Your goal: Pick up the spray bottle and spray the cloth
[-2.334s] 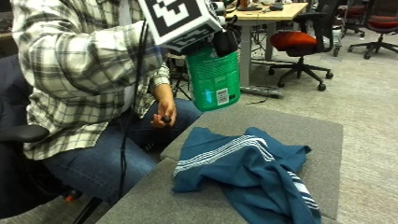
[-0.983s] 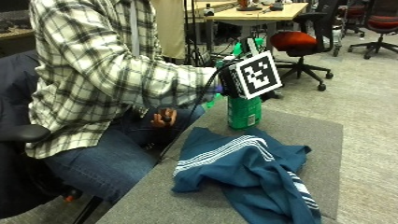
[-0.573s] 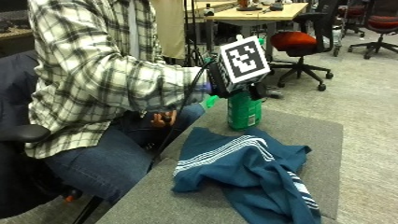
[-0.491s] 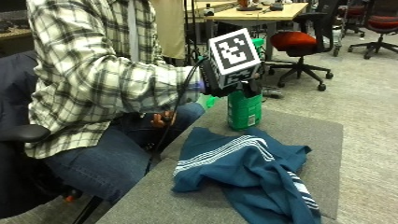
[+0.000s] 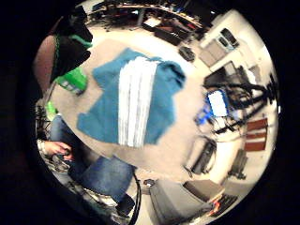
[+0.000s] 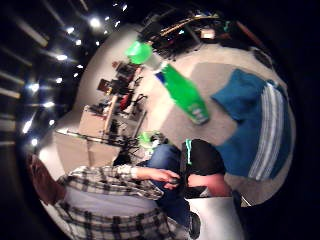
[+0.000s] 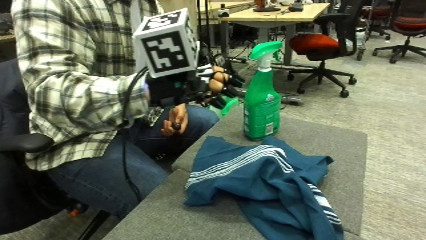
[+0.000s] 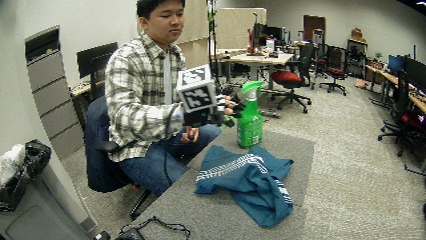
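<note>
A green spray bottle (image 7: 263, 107) (image 8: 250, 127) stands upright on the grey table (image 7: 336, 145), near its far edge and just behind the cloth. The teal cloth (image 7: 266, 175) (image 8: 246, 177) with white stripes lies crumpled in the middle of the table. My gloved right hand (image 7: 203, 87) (image 8: 216, 112) hovers in the air beside the bottle on the person's side, a short gap away, fingers loosely curled and holding nothing. Both palm views look down on the bottle (image 6: 185, 95) (image 5: 72, 82) and the cloth (image 5: 131, 103) (image 6: 255, 125) from a distance.
The person's bare left hand (image 7: 175, 120) rests on their thigh below the gloved hand. An office chair with a red seat (image 7: 319, 45) and a wooden desk (image 7: 279, 12) stand on the floor behind the table. Bare table surface shows around the cloth.
The bottle, held up in the air at first, now stands on the table. The gloved hand has let go of it and drawn back toward the person.
</note>
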Demonstrator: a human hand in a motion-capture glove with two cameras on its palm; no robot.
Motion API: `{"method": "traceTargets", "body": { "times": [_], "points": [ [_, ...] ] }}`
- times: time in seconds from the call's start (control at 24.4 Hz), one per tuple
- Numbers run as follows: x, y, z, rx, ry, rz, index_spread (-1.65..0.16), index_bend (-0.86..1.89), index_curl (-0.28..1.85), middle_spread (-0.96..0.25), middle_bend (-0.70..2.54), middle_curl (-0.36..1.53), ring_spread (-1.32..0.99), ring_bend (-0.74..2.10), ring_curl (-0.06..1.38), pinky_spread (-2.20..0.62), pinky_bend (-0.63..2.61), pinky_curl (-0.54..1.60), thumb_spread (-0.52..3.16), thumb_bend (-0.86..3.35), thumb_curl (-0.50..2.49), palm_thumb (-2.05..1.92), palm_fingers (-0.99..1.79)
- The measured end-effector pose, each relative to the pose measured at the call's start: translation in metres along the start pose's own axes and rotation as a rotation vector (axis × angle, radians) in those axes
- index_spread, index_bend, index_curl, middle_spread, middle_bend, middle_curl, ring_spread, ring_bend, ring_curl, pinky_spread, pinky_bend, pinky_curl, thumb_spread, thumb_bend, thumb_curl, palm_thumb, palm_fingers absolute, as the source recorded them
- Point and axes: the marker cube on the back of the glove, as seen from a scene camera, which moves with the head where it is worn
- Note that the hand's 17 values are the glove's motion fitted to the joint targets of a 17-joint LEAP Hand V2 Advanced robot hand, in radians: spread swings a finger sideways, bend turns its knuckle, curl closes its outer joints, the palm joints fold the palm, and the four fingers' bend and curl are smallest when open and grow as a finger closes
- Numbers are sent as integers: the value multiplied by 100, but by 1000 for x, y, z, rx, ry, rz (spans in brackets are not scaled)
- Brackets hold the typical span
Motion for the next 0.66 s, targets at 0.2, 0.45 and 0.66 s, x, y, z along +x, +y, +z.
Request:
{"method": "traceTargets", "body": {
  "times": [0.2, 0.45, 0.66],
  "points": [
    [53, 68, -25, 13, 189, 281, -34, 19, 33, -6, 14, 35, -3, 37, 42, 13, 54, 39, 104, -3, 53, 64, 33],
    [83, 113, -30, 41, 196, 413, -36, 21, 34, -6, 16, 33, 1, 33, 39, 15, 46, 34, 107, -2, 51, 64, 32],
    [82, 117, -26, 46, 183, 396, -37, 21, 35, -6, 17, 32, 2, 32, 37, 17, 41, 32, 109, -1, 50, 66, 34]
  ]
}}
